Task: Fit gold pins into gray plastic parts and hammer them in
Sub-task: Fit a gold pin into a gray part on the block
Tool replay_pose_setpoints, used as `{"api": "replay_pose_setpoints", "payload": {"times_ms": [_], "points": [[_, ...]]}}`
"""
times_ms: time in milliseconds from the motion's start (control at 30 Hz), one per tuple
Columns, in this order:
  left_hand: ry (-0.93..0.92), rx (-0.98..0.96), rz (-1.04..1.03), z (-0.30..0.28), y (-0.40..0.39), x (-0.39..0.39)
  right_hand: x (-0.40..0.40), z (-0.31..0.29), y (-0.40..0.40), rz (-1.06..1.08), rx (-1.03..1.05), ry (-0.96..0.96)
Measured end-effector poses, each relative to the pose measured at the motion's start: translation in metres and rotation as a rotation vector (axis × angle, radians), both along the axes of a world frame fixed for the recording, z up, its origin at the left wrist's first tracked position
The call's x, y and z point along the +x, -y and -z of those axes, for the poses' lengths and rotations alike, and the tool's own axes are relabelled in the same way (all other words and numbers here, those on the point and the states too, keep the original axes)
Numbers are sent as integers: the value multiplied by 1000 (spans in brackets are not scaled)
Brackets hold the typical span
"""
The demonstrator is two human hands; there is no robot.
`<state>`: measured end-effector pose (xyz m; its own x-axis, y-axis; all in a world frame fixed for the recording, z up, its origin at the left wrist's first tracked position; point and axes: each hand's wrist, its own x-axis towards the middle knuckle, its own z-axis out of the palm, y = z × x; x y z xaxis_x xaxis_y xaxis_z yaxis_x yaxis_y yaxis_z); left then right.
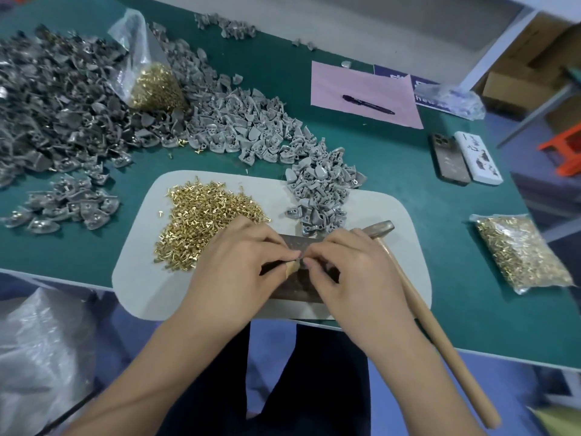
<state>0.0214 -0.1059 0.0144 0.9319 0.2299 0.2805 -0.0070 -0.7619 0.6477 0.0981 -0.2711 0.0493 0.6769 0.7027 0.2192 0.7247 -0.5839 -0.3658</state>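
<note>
My left hand (242, 262) and my right hand (352, 265) meet fingertip to fingertip over a dark metal block (295, 287) on a white mat (141, 272). Together they pinch a small gray plastic part (301, 259), mostly hidden by the fingers. Whether a pin is between the fingers I cannot tell. A heap of gold pins (204, 215) lies on the mat left of my hands. Gray plastic parts (317, 193) are piled at the mat's far right corner. A hammer (440, 335) with a wooden handle lies to the right of my right hand, its head beside the block.
Big piles of gray parts (63, 105) cover the green table at the left and centre. An open bag of gold pins (154, 83) leans among them, and a sealed bag of pins (522, 253) lies at the right. Two phones (465, 158), pink paper with a pen (367, 103) sit farther back.
</note>
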Motion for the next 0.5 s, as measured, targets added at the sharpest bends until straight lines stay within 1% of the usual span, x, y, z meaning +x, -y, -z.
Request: {"api": "replay_pose_setpoints", "payload": {"times_ms": [100, 200, 267, 433, 500], "points": [[4, 51, 11, -2, 1, 0, 0, -15, -8, -58, -229, 104], [-4, 40, 0, 0, 1, -1, -10, -22, -22, -48, -288, 210], [4, 27, -3, 1, 0, -2, -14, -24, -27, -53, -312, 196], [24, -21, 16, 0, -5, 0, -11, -25, -30, -34, -417, 76], [20, -15, 35, -1, -8, 2, -9, -26, -32, -20, -425, 52]]}}
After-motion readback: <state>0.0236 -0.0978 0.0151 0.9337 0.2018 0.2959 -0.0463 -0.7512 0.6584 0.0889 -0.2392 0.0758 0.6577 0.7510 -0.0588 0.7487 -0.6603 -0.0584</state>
